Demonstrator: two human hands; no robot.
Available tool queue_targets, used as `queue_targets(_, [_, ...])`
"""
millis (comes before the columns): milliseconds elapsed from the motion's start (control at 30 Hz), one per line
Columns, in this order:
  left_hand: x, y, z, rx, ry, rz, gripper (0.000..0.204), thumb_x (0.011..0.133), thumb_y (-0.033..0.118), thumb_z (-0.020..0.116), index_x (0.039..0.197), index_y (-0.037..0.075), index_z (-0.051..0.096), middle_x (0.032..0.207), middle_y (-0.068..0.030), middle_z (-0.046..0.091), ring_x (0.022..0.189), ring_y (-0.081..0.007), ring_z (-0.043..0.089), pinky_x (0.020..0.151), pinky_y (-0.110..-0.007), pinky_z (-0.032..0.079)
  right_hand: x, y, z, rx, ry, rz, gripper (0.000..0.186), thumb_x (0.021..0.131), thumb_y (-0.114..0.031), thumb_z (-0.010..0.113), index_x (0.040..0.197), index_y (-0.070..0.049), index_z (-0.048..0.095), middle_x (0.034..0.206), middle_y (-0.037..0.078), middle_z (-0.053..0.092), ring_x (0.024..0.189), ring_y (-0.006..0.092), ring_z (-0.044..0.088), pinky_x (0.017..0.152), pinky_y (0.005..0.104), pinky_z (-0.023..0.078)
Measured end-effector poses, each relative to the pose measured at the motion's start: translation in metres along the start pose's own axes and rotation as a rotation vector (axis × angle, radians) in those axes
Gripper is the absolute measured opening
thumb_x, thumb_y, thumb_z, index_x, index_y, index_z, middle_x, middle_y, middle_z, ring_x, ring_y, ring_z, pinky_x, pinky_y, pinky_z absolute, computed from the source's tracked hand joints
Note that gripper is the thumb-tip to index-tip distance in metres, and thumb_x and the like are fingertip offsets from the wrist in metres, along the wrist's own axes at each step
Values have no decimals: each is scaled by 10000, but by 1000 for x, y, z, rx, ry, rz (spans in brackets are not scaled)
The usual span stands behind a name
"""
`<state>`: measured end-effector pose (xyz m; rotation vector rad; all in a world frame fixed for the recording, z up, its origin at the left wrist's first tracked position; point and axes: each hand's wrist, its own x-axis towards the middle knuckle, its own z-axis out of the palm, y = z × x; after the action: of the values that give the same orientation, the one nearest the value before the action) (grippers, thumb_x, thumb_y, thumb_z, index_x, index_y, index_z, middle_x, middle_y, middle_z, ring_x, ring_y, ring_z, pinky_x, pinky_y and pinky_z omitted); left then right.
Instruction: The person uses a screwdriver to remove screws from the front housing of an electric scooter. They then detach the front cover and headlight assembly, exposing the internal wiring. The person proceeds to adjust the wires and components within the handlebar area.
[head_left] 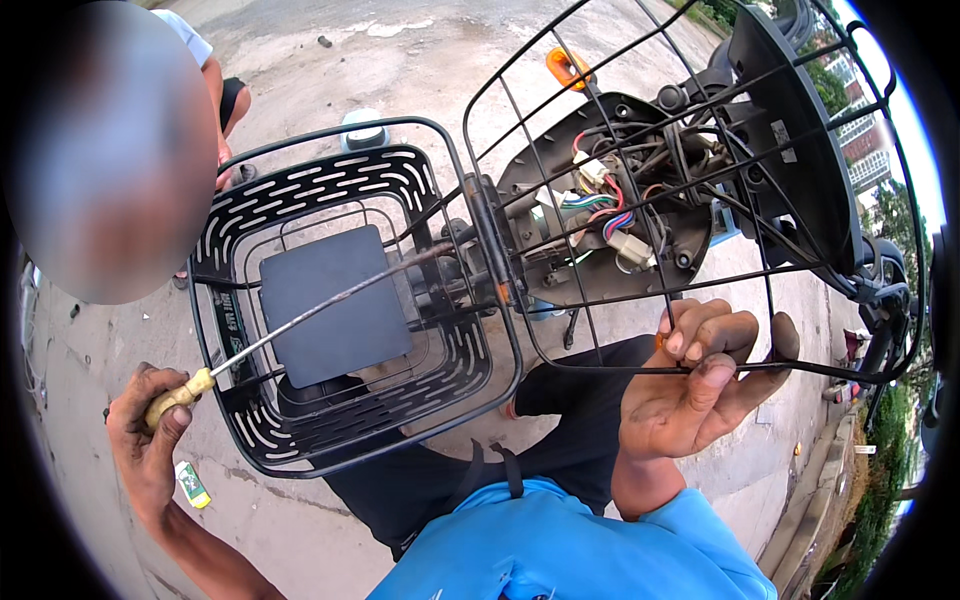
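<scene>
In my left hand [150, 430] is a screwdriver [300, 322] with a pale yellow handle. Its long, worn metal shaft reaches across the black basket [362, 468] toward the hinge side [485, 240]; whether the tip touches there I cannot tell. The wire lid [600, 370] of the basket is swung open to the right, and the fingers of my right hand [690, 390] are closed around its near rim. A dark flat panel [335, 305] shows inside the basket. Behind the lid's wires lies an uncovered handlebar housing [600, 270] with coloured wires and white connectors [630, 250].
A person [215, 95] is close by at the left, partly blurred. An orange reflector [567, 70] sticks out beyond the housing. A large black cover [800, 150] and cables stand at the right. On the concrete ground lies a green and yellow packet [192, 485]. A kerb [815, 490] runs along the right.
</scene>
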<state>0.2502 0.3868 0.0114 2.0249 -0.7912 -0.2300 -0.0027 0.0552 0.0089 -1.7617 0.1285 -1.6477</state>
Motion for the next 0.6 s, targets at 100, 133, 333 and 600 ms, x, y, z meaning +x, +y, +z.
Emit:
queue_targets(100, [12, -1, 19, -36, -28, 36, 428, 812, 347, 769, 946, -45, 661, 741, -33, 521, 656, -113, 446, 577, -263, 315, -4, 1, -2, -28, 21, 9, 543, 967, -157, 451, 1443, -87, 199, 837, 52, 422, 692, 150, 436, 652, 330, 444])
queue_targets(133, [14, 3, 18, -31, -55, 69, 423, 811, 341, 770, 945, -45, 662, 737, -35, 527, 657, -115, 450, 578, -264, 316, -2, 0, 0, -18, 19, 5, 547, 969, -157, 450, 1443, -87, 187, 836, 52, 422, 691, 151, 435, 654, 335, 448])
queue_targets(333, [29, 9, 41, -20, -116, 133, 361, 805, 267, 769, 952, -48, 670, 736, -56, 542, 653, -135, 463, 585, -278, 340, -1, 3, 4, 35, -47, -66, 545, 968, -134, 452, 1427, -85, 164, 849, 72, 449, 673, 158, 438, 613, 355, 479])
queue_targets(600, [39, 8, 54, -62, -122, 137, 348, 811, 257, 762, 953, -47, 671, 732, -43, 506, 657, -129, 448, 584, -272, 328, -1, 7, 0, 35, -43, -59, 559, 977, -136, 447, 1440, -93, 137, 841, 65, 442, 655, 142, 436, 609, 347, 494])
